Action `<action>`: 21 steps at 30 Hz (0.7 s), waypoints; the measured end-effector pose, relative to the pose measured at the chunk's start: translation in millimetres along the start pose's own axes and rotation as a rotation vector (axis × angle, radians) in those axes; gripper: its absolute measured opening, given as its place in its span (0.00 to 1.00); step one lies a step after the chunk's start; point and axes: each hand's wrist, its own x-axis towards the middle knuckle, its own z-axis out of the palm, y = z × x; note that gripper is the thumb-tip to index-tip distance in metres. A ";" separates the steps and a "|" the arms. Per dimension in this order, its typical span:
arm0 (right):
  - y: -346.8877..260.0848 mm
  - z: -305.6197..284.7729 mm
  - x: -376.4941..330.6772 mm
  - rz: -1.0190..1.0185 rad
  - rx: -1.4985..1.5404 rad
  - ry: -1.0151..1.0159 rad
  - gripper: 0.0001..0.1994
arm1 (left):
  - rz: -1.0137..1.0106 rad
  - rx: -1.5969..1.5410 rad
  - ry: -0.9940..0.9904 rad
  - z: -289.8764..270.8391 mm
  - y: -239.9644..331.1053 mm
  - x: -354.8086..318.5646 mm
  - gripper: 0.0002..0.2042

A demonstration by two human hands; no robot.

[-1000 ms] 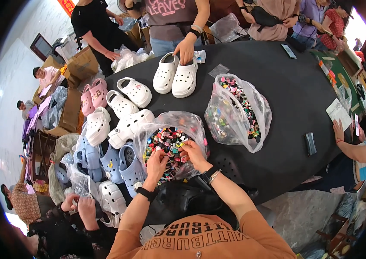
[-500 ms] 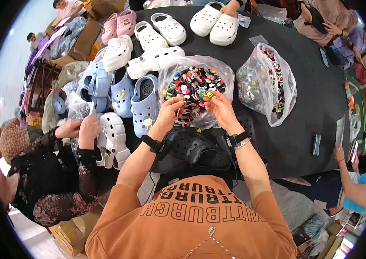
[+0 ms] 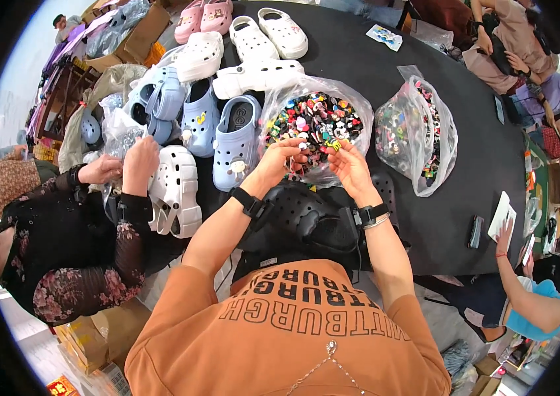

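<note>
A clear plastic bag (image 3: 359, 105) full of small colourful shoe charms lies open on the black table (image 3: 465, 165) in front of me. My left hand (image 3: 279, 164) rests at the bag's near edge with its fingers curled among the charms; what they pinch is hidden. My right hand (image 3: 351, 173) is beside it, with its fingertips pinching a small yellow-green charm (image 3: 333, 144). A pair of black clogs (image 3: 316, 214) lies just under my wrists, against my body. Both wrists wear black bands.
A second bag of charms (image 3: 418, 132) stands to the right. Light blue clogs (image 3: 234, 142) and white clogs (image 3: 253, 72) fill the table to the left. A person in a dark flowered sleeve (image 3: 82, 264) handles a white clog (image 3: 178, 191). Other people sit along the right side.
My head has tipped further down, so the bag and clogs sit higher in view. Both hands stay at the charm bag, drawn back to its near edge.
</note>
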 end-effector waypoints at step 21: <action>3.3 -21.4 10.4 -0.022 0.011 0.036 0.12 | -0.038 -0.022 0.086 -15.7 -1.6 9.9 0.11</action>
